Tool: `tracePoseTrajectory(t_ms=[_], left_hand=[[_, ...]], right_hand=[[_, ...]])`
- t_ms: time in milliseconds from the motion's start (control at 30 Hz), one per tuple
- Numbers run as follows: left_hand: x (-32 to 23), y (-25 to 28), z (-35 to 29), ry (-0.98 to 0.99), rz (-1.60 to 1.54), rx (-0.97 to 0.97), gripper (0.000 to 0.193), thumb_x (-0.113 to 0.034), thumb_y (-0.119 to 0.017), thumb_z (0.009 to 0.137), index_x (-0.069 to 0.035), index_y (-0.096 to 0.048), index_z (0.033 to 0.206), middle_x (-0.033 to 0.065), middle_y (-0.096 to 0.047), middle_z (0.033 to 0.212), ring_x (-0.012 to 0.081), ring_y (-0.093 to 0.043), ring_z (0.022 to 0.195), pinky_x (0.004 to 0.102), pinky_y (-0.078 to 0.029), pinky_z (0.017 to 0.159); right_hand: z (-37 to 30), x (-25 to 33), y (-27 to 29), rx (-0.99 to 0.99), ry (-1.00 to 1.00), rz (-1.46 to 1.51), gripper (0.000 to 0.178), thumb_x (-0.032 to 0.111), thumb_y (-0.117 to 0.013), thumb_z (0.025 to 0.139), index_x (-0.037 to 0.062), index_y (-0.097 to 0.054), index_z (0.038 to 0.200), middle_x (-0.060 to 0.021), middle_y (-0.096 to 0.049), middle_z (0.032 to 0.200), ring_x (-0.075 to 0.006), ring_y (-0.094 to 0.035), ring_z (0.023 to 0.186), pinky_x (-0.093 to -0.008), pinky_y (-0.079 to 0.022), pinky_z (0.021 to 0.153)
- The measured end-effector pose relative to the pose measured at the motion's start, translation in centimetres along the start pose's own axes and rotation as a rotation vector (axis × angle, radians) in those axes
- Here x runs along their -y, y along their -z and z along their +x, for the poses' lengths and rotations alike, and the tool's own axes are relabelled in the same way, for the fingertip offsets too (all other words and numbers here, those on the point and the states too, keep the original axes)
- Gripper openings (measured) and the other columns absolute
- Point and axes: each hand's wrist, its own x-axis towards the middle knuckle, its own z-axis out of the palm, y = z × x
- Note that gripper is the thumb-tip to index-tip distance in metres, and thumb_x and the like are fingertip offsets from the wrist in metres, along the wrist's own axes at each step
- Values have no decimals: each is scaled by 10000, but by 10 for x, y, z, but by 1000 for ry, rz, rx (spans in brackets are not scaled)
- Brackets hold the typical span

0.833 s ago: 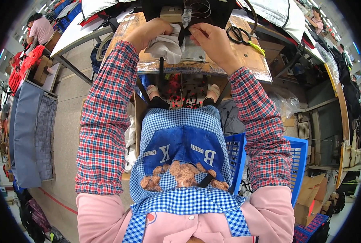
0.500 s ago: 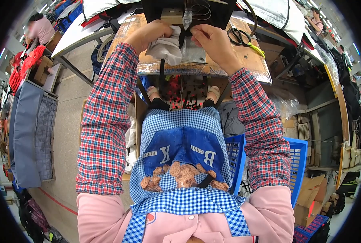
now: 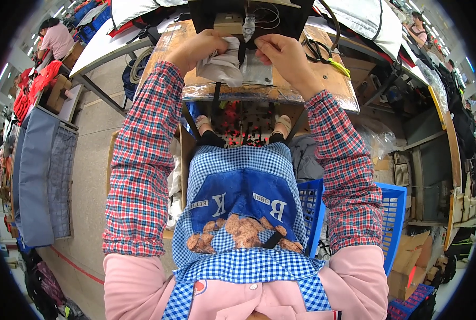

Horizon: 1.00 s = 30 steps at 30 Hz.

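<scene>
My left hand (image 3: 199,49) is closed on a pale grey piece of fabric (image 3: 222,70), gathered on the sewing machine's wooden table. A black strap (image 3: 241,54) runs along the fabric's right edge, beside the metal plate (image 3: 258,73). Its far end lies just below the needle area (image 3: 249,25) of the dark sewing machine (image 3: 283,24). My right hand (image 3: 286,57) is pinched shut to the right of the strap, over the plate. What sits between its fingertips is too small to make out.
Black-handled scissors (image 3: 316,50) lie on the table to the right, next to a yellow-green strip (image 3: 338,67). A blue plastic basket (image 3: 391,213) stands by my right side. At my left is an open carton (image 3: 112,176) with white material. Another person (image 3: 56,40) sits at the far left.
The fabric and my left hand have shifted slightly to the right. My right hand has moved slightly right and down, its fingers still pinched.
</scene>
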Motion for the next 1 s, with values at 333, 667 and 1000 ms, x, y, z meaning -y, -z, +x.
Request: tracePoseTrajectory(t_ms=[333,667,1000], left_hand=[[0,-1,-24,110,-172,64,446,-25,-511,719,71,-619,1141,84,-653,888,117,-590,700,226,-487,625],[3,-20,-102,70,-256,182,355,-43,-519,770,45,-577,1109,103,-636,966,180,-618,884,295,-507,810],[-17,-57,-164,-430,664,-262,416,-125,-599,796,-2,-553,1191,227,-621,1072,355,-610,990,407,-477,851]], right_hand=[[-14,10,-6,117,-172,275,248,219,-590,955,11,-663,1070,-6,-638,800,-81,-598,697,-237,-526,652],[-83,33,-56,112,-376,949,184,214,-617,941,36,-642,978,12,-645,869,-53,-596,762,-195,-491,705],[-96,50,-60,212,-221,507,210,180,-609,939,-25,-641,970,-4,-644,841,-53,-582,740,-194,-485,666]])
